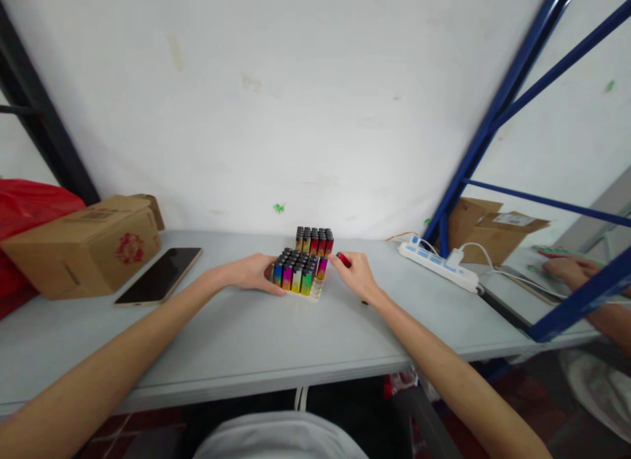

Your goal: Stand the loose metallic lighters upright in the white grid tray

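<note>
Many metallic-coloured lighters (296,279) with black tops stand upright in a pale tray (315,293), whose front right pockets show bare. My left hand (254,273) is closed around the tray's left side, thumb at the front corner; its other fingers are partly hidden. On the right, my right hand (355,275) pinches a red lighter (344,260) with a black end, just beside the tray's right edge. Behind the tray stands a second block of lighters (314,241), gold and red, also with black tops.
A phone (160,276) and a cardboard box (89,245) lie to the left. A white power strip (438,267) with plugs stands right, by a blue rack post (493,123). A small dark object (365,303) lies under my right wrist. Another person's hands (566,270) are far right.
</note>
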`<state>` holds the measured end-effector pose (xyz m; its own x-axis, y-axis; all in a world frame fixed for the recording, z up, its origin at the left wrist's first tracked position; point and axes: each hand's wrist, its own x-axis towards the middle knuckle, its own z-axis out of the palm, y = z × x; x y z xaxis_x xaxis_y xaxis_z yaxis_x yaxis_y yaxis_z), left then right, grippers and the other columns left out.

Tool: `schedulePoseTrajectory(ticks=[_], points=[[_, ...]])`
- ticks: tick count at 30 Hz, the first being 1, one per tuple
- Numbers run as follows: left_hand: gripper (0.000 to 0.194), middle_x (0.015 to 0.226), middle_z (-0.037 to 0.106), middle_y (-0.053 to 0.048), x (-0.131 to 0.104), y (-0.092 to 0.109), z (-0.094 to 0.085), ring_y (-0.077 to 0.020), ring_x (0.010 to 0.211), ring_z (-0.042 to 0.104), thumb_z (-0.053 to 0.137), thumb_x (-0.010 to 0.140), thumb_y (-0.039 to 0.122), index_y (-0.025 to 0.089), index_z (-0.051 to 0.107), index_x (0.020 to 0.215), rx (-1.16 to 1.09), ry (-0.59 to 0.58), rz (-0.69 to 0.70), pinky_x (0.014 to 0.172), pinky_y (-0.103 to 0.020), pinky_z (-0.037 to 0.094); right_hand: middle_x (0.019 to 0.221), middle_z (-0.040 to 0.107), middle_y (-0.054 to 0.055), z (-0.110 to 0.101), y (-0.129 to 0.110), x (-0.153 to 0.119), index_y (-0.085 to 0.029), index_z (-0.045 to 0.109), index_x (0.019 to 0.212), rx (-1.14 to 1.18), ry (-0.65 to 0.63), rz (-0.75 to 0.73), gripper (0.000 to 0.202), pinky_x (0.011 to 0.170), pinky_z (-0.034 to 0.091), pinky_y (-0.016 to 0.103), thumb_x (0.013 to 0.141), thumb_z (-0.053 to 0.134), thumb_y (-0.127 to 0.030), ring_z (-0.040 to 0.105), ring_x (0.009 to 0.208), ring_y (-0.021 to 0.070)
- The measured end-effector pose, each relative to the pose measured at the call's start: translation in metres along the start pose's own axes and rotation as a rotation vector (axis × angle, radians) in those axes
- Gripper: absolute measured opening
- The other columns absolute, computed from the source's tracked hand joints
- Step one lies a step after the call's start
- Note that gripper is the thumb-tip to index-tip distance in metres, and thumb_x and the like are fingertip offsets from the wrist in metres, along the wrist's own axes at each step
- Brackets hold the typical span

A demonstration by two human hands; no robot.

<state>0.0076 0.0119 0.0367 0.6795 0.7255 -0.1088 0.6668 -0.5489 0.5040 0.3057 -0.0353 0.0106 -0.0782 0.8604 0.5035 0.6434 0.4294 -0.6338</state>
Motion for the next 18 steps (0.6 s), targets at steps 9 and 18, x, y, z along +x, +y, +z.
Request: schedulePoseTrajectory(ticks=[9,18], points=[[0.071,0.103,0.079,-0.004,-0.001,0.002,0.0,-0.027,0.092,0.072,0.079,0.073,0.07,0.02,0.069,0.123,0.023,0.009,0.015,0.076,-0.03,0.052,0.06,0.046,-0.002,-0.009,0.002,0.003,-0.025,0.043,0.069,-0.079,0.011,-0.061,0.048,0.062,0.03,0.031,0.104,0.046,-0.058,0.042,0.059,0.0156],[0.074,0.111,0.08,-0.004,0.0,-0.004,0.0,-0.0277,0.098,0.074,0.082,0.076,0.067,0.022,0.068,0.132,-0.02,-0.004,0.04,0.082,-0.031,0.055,0.078,0.062,0.005,-0.029,0.009,0.008,-0.023,0.06,0.078,-0.217,-0.265,-0.287,0.053,0.074,0.04,0.032,0.11,0.045,-0.062,0.054,0.072,0.0197]])
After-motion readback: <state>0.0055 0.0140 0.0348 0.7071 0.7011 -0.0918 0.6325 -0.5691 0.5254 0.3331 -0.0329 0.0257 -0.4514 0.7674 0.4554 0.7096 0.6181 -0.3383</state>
